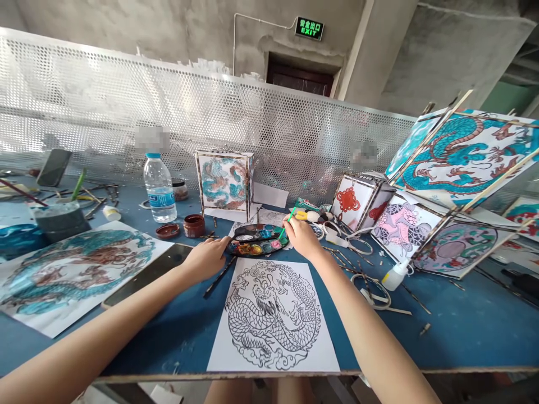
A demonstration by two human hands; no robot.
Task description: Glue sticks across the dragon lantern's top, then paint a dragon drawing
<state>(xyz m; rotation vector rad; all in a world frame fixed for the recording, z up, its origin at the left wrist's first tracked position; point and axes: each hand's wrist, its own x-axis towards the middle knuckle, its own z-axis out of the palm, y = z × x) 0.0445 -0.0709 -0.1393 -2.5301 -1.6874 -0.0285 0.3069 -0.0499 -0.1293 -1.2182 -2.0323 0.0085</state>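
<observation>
while drawings point(273, 314) dot the blue table point(475, 331), an exit sign point(309, 28) glows.

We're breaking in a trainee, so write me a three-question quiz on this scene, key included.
1. True or false: the dragon drawing front and centre shows only black outlines, with no colour.
2. Which grip holds the slim green tool, left or right?
3. Fill in the missing colour: the clear plastic bottle has a ... cap.

Key: 1. True. 2. The right grip. 3. Blue.
</observation>
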